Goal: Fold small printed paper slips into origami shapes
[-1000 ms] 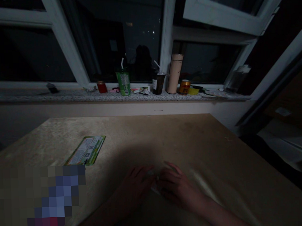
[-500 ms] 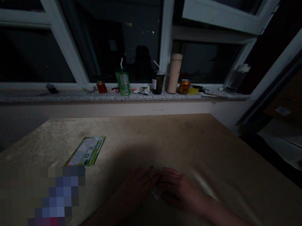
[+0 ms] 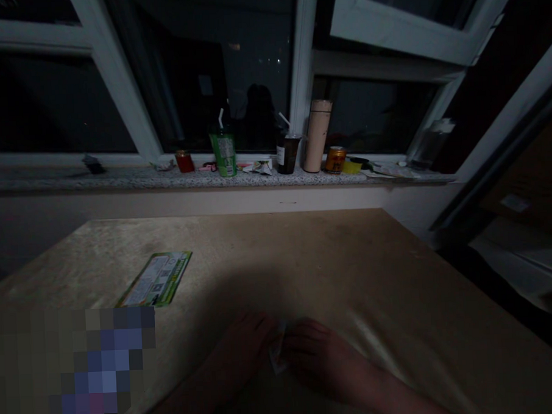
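Low in the middle of the head view, a small pale flat piece (image 3: 277, 356) shows between my two hands, partly covered by fingers. It is too dark to make out what kind of thing it is. My left hand (image 3: 245, 342) has its fingers curled in at the piece's left side. From the other side, my right hand (image 3: 312, 350) is closed on it, knuckles up, with the fingertips hidden. Both hands are just above or resting on the tan tabletop (image 3: 306, 260); I cannot tell which.
A green printed packet or card (image 3: 156, 279) lies on the table's left, beside a blurred-out patch. Behind, the speckled windowsill (image 3: 251, 179) carries a green cup (image 3: 224, 154), a dark drink cup (image 3: 287, 154), a pink flask (image 3: 317, 137), an orange can (image 3: 335, 160) and a red jar (image 3: 184, 162).
My hands have drawn slightly apart and a little nearer to me. More of the pale piece shows between them now.
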`<state>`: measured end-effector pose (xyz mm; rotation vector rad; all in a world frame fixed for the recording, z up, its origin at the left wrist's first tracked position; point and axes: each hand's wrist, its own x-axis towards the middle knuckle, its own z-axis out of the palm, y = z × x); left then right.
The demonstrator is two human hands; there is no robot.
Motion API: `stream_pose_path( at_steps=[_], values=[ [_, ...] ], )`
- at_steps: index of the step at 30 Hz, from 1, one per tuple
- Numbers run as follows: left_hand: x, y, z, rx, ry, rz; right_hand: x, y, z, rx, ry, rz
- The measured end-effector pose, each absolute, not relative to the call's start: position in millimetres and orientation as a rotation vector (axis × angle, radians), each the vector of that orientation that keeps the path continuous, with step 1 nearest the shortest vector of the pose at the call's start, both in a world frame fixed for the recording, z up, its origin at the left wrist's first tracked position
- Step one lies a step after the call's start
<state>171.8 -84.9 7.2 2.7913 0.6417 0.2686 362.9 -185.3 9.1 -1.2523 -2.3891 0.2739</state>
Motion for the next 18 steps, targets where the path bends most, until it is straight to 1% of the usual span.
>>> stream_pose_path(
  at_steps=[7, 13, 18],
  values=[
    [167, -90, 17, 2.645, 0.695, 0.354, 361, -187, 2, -1.329, -2.352, 0.258],
    [167, -90, 7, 2.448, 0.820, 0.512, 363, -186, 13, -1.330, -2.335, 0.313],
    [166, -91, 7, 2.299, 0.869, 0.482, 365, -184, 15, -1.341, -2.401, 0.270]
  ],
)
